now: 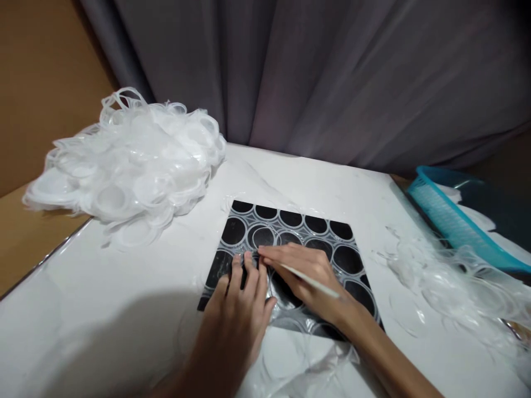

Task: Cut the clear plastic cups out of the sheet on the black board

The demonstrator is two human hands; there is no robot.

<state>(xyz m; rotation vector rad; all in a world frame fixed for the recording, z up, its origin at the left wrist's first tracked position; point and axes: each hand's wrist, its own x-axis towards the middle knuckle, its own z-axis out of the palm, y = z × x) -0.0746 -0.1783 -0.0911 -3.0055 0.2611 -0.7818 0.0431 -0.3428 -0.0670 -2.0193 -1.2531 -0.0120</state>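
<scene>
A black board (347, 260) lies on the white table, covered by a clear plastic sheet (290, 354) with rows of round outlines. The sheet's near end runs past the board toward me. My left hand (243, 298) rests palm down on the board's left part, fingers stretched out and slightly apart. In my right hand (309, 271) is a slim white pen-shaped tool (311, 282), gripped like a pencil. Its tip points at the sheet close to my left fingertips and is hidden by my fingers, so its exact kind does not show.
A big heap of thin white plastic rings and scraps (145, 160) stands at the left back. To the right lie more clear scraps (452, 282). Beyond them is a blue basket (456, 215) with white pieces inside. A grey curtain (290, 77) hangs behind the table (124, 287).
</scene>
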